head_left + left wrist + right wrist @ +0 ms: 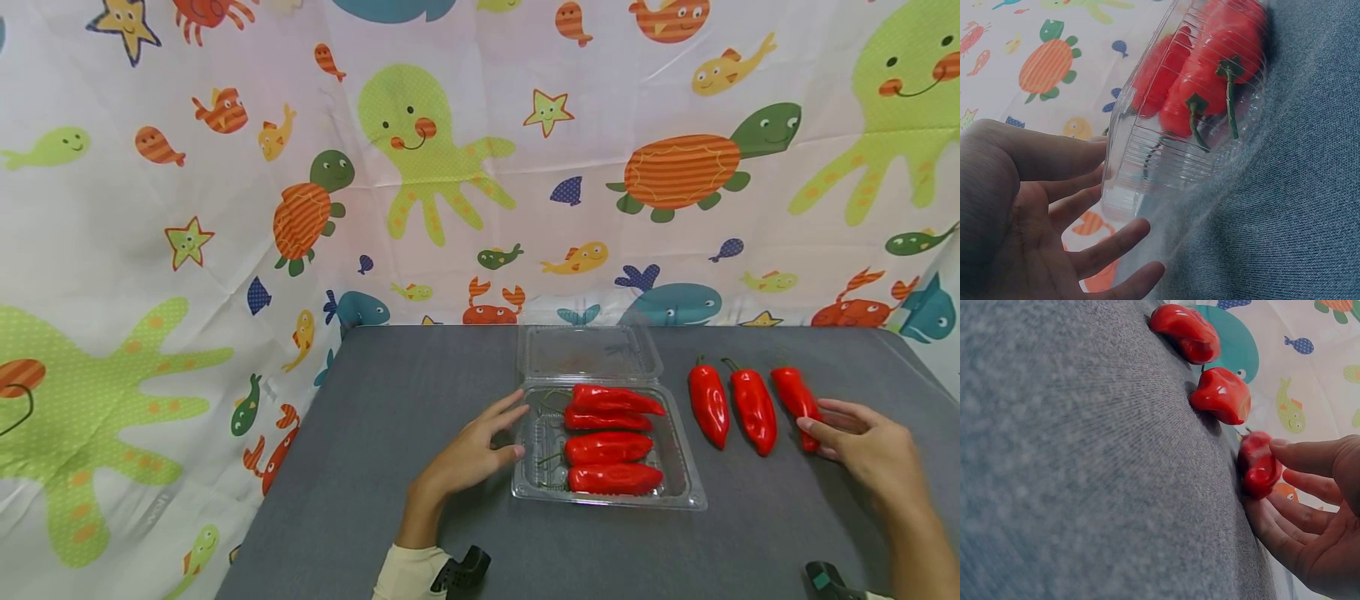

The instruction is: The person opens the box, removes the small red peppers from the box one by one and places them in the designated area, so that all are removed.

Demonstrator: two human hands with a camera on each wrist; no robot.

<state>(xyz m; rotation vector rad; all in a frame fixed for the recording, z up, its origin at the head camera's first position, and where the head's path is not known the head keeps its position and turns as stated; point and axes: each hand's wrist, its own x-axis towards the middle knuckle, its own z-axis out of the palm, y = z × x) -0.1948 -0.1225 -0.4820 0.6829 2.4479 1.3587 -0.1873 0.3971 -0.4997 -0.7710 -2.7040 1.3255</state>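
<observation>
A clear plastic clamshell box (684, 487) lies with its lid (588, 354) folded back, and several red peppers (611, 448) are in its tray. At the box's left side is my left hand (472, 446), its fingers spread and fingertips by the rim; in the left wrist view the thumb (1063, 150) meets the plastic wall. To the right, my right hand (870, 442) holds the lower end of a red pepper (793, 392) between thumb and fingers. In the right wrist view that pepper (1260, 465) sits at the fingertips, close to the cloth.
Two more red peppers, one (708, 404) nearer the box and one (753, 412) beside the held pepper, lie side by side on the grey tabletop (420, 375). A curtain (480, 275) printed with sea animals hangs behind and to the left.
</observation>
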